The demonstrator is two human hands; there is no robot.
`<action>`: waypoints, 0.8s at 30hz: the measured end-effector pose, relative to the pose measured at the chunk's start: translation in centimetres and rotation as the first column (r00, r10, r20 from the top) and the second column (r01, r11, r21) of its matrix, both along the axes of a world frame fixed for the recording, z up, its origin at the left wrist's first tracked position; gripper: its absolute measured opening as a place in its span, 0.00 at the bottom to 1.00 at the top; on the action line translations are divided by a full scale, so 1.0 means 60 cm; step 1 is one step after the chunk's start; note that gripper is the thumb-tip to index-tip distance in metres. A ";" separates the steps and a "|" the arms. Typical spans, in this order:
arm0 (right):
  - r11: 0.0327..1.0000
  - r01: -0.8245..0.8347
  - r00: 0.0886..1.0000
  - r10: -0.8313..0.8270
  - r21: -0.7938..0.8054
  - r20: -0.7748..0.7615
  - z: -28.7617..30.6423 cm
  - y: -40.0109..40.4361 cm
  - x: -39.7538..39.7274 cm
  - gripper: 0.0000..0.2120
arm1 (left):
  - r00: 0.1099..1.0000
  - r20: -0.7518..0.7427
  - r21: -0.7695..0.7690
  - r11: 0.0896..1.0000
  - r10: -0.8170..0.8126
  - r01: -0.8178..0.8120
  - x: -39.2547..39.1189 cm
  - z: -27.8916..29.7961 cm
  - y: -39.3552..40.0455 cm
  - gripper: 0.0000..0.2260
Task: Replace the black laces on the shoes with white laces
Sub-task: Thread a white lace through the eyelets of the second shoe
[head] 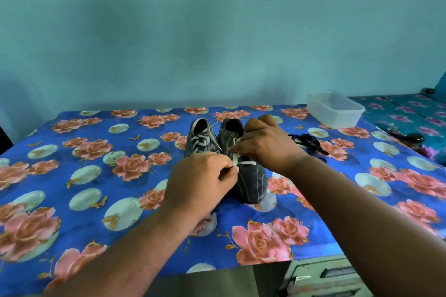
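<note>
Both hands work over the right-hand shoe of the pair: the left hand (200, 176) has its fingers curled, thumb and forefinger pinching a white lace (235, 159) at the shoe's near eyelets, and the right hand (263, 144) is curled over the shoe's tongue area, its fingertips pinching the same lace a little higher up. Under everything, a blue cloth with pink roses and pale discs (96, 176) covers the table, which stands against a teal wall (217, 31). On the cloth's far right corner sits a clear plastic tub (335, 109). At the middle of the cloth the two grey striped shoes stand side by side, toes toward the camera: the left shoe (200, 138) is already laced in white, while the right shoe (251, 181) has white lace only across its lower eyelets. Just right of the shoes, beyond the right wrist, lies a tangle of black laces (306, 142).
</note>
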State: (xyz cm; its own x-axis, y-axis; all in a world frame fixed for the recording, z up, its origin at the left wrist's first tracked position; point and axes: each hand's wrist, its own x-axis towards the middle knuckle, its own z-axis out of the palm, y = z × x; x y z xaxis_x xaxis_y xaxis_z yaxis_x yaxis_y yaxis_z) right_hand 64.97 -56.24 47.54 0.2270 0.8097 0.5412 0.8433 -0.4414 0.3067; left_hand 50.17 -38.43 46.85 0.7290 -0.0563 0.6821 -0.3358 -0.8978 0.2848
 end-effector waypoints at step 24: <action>0.726 0.669 0.532 -0.318 0.159 -0.785 -0.002 0.057 0.143 0.08 | 0.855 -0.391 0.433 0.888 0.340 -0.155 0.301 0.046 0.032 0.09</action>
